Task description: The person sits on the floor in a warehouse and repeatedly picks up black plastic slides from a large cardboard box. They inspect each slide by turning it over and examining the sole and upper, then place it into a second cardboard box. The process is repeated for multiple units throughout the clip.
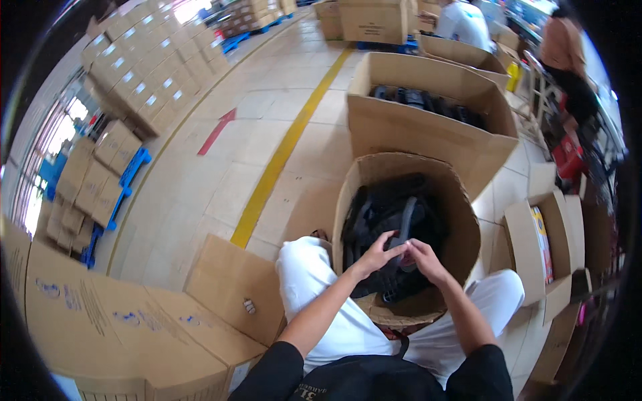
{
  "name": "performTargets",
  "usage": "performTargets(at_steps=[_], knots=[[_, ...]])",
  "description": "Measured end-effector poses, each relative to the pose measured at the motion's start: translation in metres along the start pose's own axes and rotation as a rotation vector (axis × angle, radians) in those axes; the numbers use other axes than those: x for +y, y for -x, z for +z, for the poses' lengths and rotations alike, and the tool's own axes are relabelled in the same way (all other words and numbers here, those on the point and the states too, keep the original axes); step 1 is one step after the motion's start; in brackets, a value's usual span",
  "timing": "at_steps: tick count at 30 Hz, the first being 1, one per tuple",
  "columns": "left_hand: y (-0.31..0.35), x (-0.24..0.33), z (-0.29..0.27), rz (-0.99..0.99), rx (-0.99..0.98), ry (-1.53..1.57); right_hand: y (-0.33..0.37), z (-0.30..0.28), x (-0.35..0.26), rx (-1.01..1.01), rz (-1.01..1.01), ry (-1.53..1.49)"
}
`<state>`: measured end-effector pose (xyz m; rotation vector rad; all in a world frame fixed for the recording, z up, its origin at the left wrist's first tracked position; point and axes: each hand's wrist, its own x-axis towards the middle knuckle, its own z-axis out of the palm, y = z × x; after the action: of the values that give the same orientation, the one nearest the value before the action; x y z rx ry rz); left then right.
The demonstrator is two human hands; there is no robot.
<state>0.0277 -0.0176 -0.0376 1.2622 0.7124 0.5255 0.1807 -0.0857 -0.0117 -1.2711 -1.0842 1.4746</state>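
Note:
Between my knees stands an open cardboard box [461, 200] with dark plastic parts [364, 224] heaped inside. Over its near half, my left hand [380, 255] and my right hand [426, 259] come together at the fingertips. A dark grey curved piece [406, 217] rises between them, and the left fingers close on it. The right thumb and fingers are pinched at its lower end, near a small reddish patch. What exactly the right fingertips grip is too small to make out, and the piece's lower part merges with the dark heap.
A larger open carton [428, 123] of black parts adjoins the far side. Closed cartons [114, 327] stand at left, beside a loose cardboard flap [234, 287]. An open box [552, 247] sits at right. Two people [461, 23] work farther back. Pallets of cartons [144, 63] line the left.

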Motion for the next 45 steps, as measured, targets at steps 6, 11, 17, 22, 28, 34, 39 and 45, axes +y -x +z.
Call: performTargets(at_steps=[6,11,17,22,28,34,39,45], knots=[[0.015,0.026,0.015,-0.038,-0.233,0.115,-0.002,-0.081,0.021,0.564,0.017,-0.171],[0.017,0.034,0.019,-0.034,-0.359,0.088,-0.011,-0.072,0.000,0.615,-0.044,-0.438],[0.019,0.031,0.019,0.010,-0.393,-0.042,-0.009,-0.077,0.013,0.625,-0.099,-0.489],[0.018,0.037,0.017,0.020,-0.405,-0.115,-0.015,-0.076,0.014,0.597,-0.079,-0.548],[0.018,0.039,0.015,0.039,-0.418,-0.134,-0.021,-0.081,0.030,0.572,-0.020,-0.640],[0.019,0.045,0.012,0.034,-0.428,-0.026,-0.027,-0.086,0.052,0.591,0.112,-0.707],[0.022,0.049,0.013,0.123,-0.437,0.107,-0.026,-0.078,0.057,0.546,0.277,-0.664],[0.021,0.056,0.011,0.081,-0.319,0.155,-0.026,-0.073,0.076,0.459,0.561,-0.272]])
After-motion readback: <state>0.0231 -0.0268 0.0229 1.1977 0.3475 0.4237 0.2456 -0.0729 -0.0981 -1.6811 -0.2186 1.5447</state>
